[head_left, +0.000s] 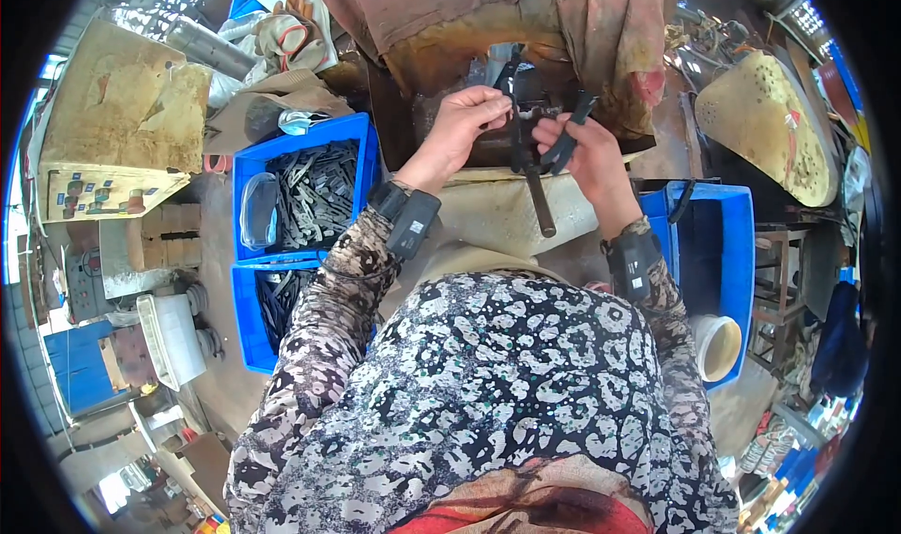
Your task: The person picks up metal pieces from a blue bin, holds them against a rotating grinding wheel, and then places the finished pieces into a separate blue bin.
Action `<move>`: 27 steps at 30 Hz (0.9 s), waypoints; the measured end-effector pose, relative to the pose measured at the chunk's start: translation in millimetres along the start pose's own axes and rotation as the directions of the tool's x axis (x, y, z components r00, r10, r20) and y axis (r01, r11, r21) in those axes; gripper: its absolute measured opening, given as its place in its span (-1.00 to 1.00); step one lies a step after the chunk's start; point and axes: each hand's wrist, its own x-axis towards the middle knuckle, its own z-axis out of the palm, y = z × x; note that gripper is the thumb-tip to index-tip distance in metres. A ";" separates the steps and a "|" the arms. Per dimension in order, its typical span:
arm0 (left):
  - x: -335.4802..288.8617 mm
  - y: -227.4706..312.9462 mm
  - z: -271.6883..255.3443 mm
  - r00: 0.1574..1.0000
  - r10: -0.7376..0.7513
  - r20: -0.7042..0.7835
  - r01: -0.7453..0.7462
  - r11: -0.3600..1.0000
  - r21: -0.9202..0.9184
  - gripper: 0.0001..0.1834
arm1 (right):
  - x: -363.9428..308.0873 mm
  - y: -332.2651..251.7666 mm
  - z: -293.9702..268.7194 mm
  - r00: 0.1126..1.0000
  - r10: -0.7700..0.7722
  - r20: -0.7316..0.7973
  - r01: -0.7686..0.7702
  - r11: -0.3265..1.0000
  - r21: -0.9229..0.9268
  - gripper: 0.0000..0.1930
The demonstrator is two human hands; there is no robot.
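My left hand is closed in a pinch, its fingertips at a slim dark metal strip that stands in front of the machine opening. To its right, my right hand is closed around several dark flat metal strips, whose ends stick out above and below the fingers. Between the hands a brown metal bar points back toward me; where its far end joins the machine is hard to make out. A dark recess of the machine lies behind both hands, under hanging stained cloth.
On the left, a blue crate holds many grey metal strips and a clear container; another blue crate adjoins it. At right stands a blue crate with a whitish bucket. A worn control box is at far left.
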 end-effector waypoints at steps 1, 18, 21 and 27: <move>-0.5 -0.7 3.6 1.000 0.002 -0.001 -0.002 1.000 0.002 -0.91 | 0.8 1.0 0.4 0.999 0.047 -0.025 -0.049 0.996 -0.069 -0.76; 4.6 15.8 -16.5 0.995 -0.082 -0.064 0.100 0.924 0.369 -0.37 | -45.0 -6.1 5.4 0.987 0.132 0.087 -0.081 0.895 -0.438 -0.80; 20.4 -3.3 -46.8 0.990 -0.036 -0.135 0.113 0.772 0.625 -0.37 | -71.3 -3.4 2.5 0.997 0.010 0.071 0.047 0.651 -0.758 -0.79; 45.9 -42.3 -71.4 0.996 0.031 0.081 -0.085 0.475 0.876 -0.54 | -98.8 18.1 -12.9 0.984 0.151 0.093 -0.039 0.694 -0.719 -0.68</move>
